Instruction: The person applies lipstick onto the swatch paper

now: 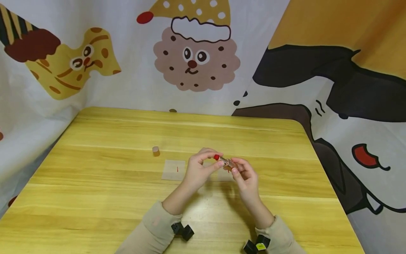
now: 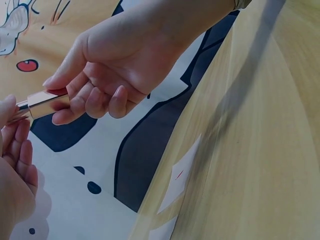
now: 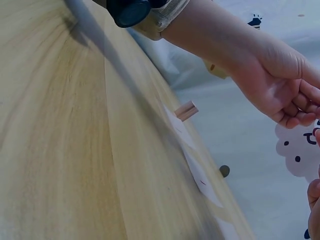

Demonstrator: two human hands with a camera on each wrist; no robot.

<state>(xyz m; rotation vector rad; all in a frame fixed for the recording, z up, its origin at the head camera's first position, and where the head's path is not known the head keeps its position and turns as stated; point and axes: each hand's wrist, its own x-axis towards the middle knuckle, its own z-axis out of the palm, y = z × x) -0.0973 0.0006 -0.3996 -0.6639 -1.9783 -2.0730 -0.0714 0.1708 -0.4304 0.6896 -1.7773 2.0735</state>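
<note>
A lipstick [image 1: 223, 160] with its red tip [image 1: 216, 157] showing is held between both hands above the table. My left hand [image 1: 197, 170] pinches the lipstick near its red end with thumb and fingers. My right hand [image 1: 247, 179] grips the shiny rose-gold tube [image 2: 49, 103] at the other end. In the left wrist view, the red tip is hidden. Back left of the hands, a small pinkish cap [image 1: 155, 151] stands on the table. Beneath the hands lies a pale paper [image 1: 223, 177], partly covered by them, with a red mark.
To the left, another pale paper [image 1: 169, 170] with a short red stroke [image 1: 177, 169] lies on the wooden table [image 1: 111, 197]. A printed cloth [image 1: 127, 88] hangs behind the table's far edge and down its sides.
</note>
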